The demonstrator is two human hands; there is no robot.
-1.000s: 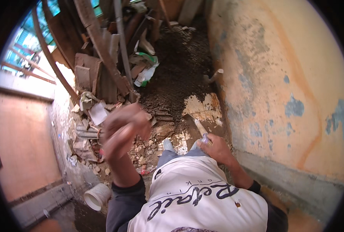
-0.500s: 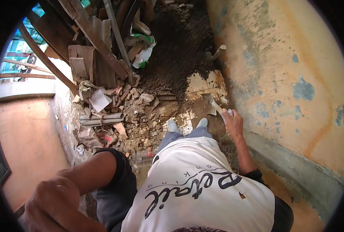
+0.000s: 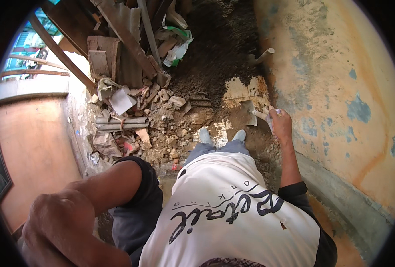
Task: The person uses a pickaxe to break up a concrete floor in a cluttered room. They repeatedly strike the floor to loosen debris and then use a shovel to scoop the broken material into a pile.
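My right hand (image 3: 281,122) is closed around the pale handle of a flat-bladed tool (image 3: 250,112); its exact kind is unclear. The broad grey metal blade is down at the dirty floor, just ahead of my right foot. A patch of pale tile (image 3: 244,92) shows beyond the blade, with dark soil around it. A ring is visible on a finger of that hand. My left arm (image 3: 68,213) bends at the lower left, and its hand lies out of view.
A stained, peeling wall (image 3: 335,84) runs along the right, with a pale pipe end (image 3: 270,50) beside it. Broken rubble (image 3: 177,101), grey pipes (image 3: 124,123) and leaning wooden beams (image 3: 128,49) crowd the left. Dark soil (image 3: 210,40) covers the floor farther ahead.
My right hand has moved forward, away from me, still gripping the tool. The blade has turned a little but stays near the same spot. The whole view has shifted slightly.
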